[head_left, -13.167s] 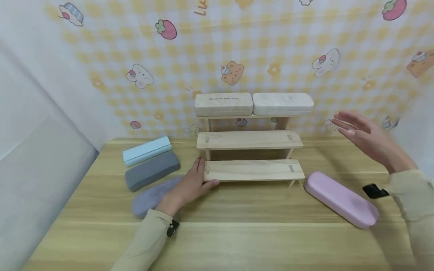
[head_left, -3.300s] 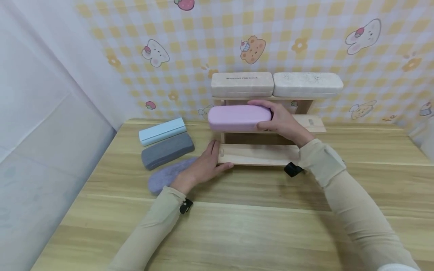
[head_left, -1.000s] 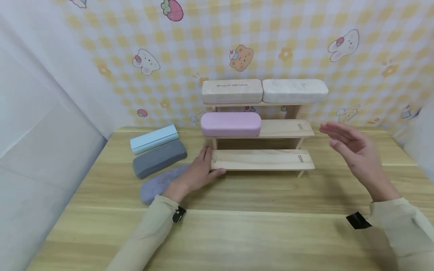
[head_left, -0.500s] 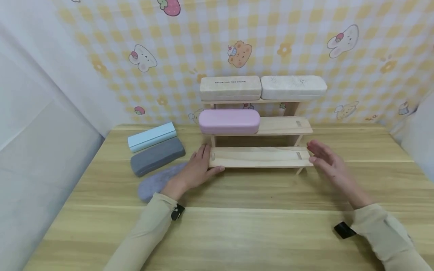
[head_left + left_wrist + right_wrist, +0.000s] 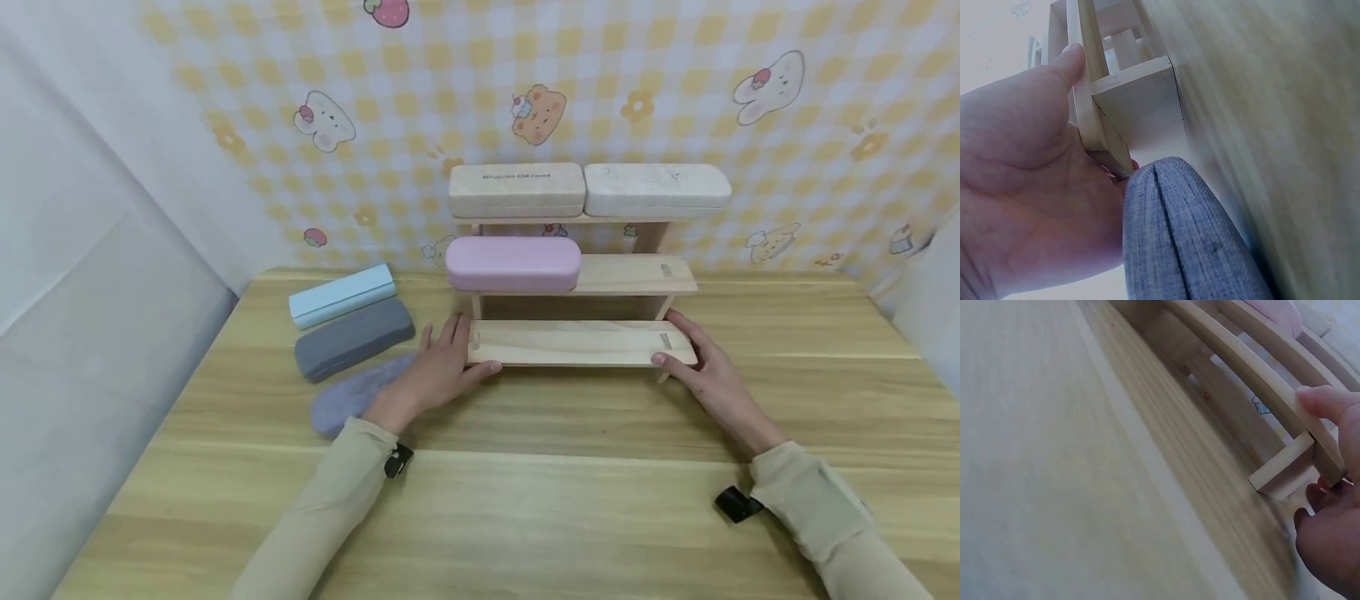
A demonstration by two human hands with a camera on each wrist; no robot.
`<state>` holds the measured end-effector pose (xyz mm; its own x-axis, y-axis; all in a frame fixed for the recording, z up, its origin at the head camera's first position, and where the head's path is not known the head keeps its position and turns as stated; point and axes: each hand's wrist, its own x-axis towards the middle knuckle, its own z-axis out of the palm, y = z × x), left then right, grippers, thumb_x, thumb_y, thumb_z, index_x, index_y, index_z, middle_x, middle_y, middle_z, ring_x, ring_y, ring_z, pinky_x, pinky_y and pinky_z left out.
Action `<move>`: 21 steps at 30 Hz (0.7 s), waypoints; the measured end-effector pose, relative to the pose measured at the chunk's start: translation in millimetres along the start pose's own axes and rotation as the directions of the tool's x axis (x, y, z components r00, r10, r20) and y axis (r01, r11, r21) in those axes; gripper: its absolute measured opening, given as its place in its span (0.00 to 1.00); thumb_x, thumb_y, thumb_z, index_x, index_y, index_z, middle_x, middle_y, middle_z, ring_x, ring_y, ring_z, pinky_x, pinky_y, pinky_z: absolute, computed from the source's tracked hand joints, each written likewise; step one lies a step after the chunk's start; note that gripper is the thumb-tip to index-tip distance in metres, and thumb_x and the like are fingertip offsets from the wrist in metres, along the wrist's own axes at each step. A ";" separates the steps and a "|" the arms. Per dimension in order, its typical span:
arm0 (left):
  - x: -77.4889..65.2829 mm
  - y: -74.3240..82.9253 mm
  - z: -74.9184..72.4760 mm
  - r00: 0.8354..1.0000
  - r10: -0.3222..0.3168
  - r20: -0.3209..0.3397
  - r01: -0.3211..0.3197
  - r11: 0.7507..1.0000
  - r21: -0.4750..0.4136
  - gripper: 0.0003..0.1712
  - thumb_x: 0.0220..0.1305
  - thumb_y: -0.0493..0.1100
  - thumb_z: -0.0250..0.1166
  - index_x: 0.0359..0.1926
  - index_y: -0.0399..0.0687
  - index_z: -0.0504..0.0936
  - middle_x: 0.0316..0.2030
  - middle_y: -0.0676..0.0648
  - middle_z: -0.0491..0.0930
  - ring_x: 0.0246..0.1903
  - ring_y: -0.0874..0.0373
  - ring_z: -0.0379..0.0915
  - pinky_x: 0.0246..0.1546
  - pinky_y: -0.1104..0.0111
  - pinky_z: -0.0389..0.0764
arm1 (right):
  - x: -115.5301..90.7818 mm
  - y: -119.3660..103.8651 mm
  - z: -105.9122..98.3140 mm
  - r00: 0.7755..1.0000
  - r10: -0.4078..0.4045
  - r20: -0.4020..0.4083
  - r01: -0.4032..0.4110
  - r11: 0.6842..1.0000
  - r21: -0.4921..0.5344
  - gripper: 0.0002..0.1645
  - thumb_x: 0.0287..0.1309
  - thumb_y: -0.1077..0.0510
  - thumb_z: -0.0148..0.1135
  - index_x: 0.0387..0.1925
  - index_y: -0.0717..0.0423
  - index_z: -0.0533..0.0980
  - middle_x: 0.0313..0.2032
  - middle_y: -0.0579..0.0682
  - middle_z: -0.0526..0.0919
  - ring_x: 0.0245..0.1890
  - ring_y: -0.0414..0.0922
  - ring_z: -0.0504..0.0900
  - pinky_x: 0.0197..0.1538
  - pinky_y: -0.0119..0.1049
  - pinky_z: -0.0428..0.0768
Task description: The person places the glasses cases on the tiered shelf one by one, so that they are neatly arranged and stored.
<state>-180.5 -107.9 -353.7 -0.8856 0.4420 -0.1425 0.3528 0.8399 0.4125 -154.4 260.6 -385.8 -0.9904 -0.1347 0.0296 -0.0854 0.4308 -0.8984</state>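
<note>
A three-tier wooden display stand (image 5: 570,343) stands against the patterned backdrop. My left hand (image 5: 431,377) grips the left end of its lowest shelf, thumb along the front edge and fingers round the end. At the opposite end my right hand (image 5: 708,377) holds the same shelf, its thumb (image 5: 1319,400) on the front edge in the right wrist view. A pink glasses case (image 5: 513,264) lies on the left half of the middle shelf. On the top shelf sit a beige glasses case (image 5: 517,192) with lettering and a white glasses case (image 5: 657,190), side by side.
Left of the stand lie a light blue glasses case (image 5: 342,296), a grey one (image 5: 355,337) and a blue-purple fabric one (image 5: 348,404). The fabric case is partly behind my left hand. The wooden table (image 5: 525,517) meets a white wall (image 5: 97,275) on the left.
The pink case went from the table at right onto the middle shelf, and my right hand let go of it. That hand then came in to the lowest shelf's right end. My left hand stayed.
</note>
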 end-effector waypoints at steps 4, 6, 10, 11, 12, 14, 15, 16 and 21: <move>0.6 0.4 -0.9 1.000 -0.011 0.000 0.011 1.000 0.014 0.53 0.65 0.67 0.46 0.70 0.32 0.37 0.69 0.32 0.40 0.69 0.45 0.36 0.64 0.46 0.30 | 0.1 4.0 5.3 0.998 -0.025 -0.052 0.025 1.000 0.001 0.40 0.65 0.54 0.55 0.72 0.48 0.49 0.68 0.61 0.53 0.62 0.50 0.58 0.49 0.14 0.60; 0.1 0.2 -1.1 1.000 -0.022 -0.002 0.022 1.000 0.019 0.54 0.64 0.68 0.46 0.71 0.32 0.37 0.70 0.32 0.40 0.69 0.46 0.37 0.63 0.45 0.28 | 0.9 5.0 8.6 0.996 -0.041 -0.074 0.041 0.999 -0.002 0.38 0.65 0.55 0.54 0.72 0.47 0.49 0.68 0.62 0.54 0.63 0.51 0.57 0.50 0.14 0.58; 0.0 1.4 -0.8 0.999 -0.034 0.000 0.034 0.999 0.028 0.54 0.64 0.68 0.46 0.71 0.33 0.38 0.70 0.33 0.41 0.69 0.46 0.38 0.62 0.43 0.27 | -0.8 6.4 11.6 0.993 -0.061 -0.101 0.061 0.998 0.001 0.37 0.66 0.56 0.52 0.72 0.49 0.51 0.68 0.61 0.55 0.63 0.52 0.56 0.53 0.16 0.56; -0.5 1.2 -0.4 0.999 -0.036 0.002 0.036 0.999 0.033 0.54 0.64 0.69 0.46 0.71 0.33 0.38 0.70 0.33 0.41 0.69 0.46 0.37 0.62 0.43 0.28 | -0.9 6.5 12.0 0.993 -0.064 -0.101 0.065 0.998 0.001 0.36 0.66 0.57 0.52 0.72 0.50 0.50 0.68 0.61 0.54 0.63 0.52 0.55 0.54 0.17 0.55; -0.9 0.6 0.2 0.999 -0.035 0.004 0.035 0.999 0.038 0.54 0.64 0.69 0.46 0.71 0.33 0.38 0.70 0.32 0.41 0.69 0.46 0.37 0.62 0.43 0.28 | -1.2 6.4 12.3 0.993 -0.066 -0.101 0.066 0.998 -0.002 0.36 0.66 0.57 0.51 0.72 0.50 0.50 0.68 0.61 0.54 0.64 0.52 0.54 0.55 0.18 0.54; -1.8 0.2 1.1 0.999 -0.036 0.006 0.036 0.998 0.047 0.54 0.63 0.69 0.45 0.71 0.33 0.38 0.70 0.33 0.41 0.69 0.46 0.37 0.62 0.42 0.29 | -1.8 6.0 12.6 0.993 -0.062 -0.097 0.062 0.998 -0.003 0.37 0.66 0.56 0.51 0.72 0.50 0.50 0.68 0.61 0.53 0.65 0.53 0.53 0.55 0.19 0.53; -2.2 0.1 1.4 0.999 -0.035 0.006 0.034 0.998 0.052 0.54 0.63 0.69 0.45 0.71 0.33 0.38 0.70 0.33 0.41 0.69 0.46 0.36 0.62 0.42 0.29 | -2.0 5.7 12.7 0.994 -0.060 -0.094 0.060 0.998 -0.001 0.37 0.66 0.56 0.51 0.72 0.50 0.50 0.68 0.61 0.53 0.65 0.53 0.53 0.55 0.19 0.53; -2.6 0.2 1.4 0.999 -0.035 0.002 0.034 0.998 0.055 0.54 0.63 0.69 0.45 0.71 0.33 0.38 0.70 0.33 0.41 0.69 0.47 0.36 0.61 0.42 0.28 | -2.1 5.2 12.7 0.994 -0.058 -0.092 0.058 0.998 0.000 0.37 0.66 0.56 0.51 0.72 0.50 0.50 0.68 0.60 0.53 0.65 0.53 0.53 0.55 0.19 0.54; -2.7 2.1 -0.4 0.999 -0.030 -0.032 0.032 0.998 0.061 0.54 0.63 0.70 0.45 0.71 0.34 0.40 0.70 0.34 0.42 0.69 0.49 0.36 0.60 0.40 0.26 | -1.7 3.6 11.8 0.993 -0.056 -0.100 0.057 0.998 0.005 0.36 0.66 0.57 0.51 0.72 0.49 0.50 0.68 0.60 0.53 0.64 0.51 0.54 0.53 0.15 0.55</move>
<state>-177.6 -107.4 -352.1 -0.9052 0.4059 -0.1261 0.3418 0.8715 0.3517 -151.8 251.9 -394.3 -0.9900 -0.0684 0.1235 -0.1408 0.4185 -0.8973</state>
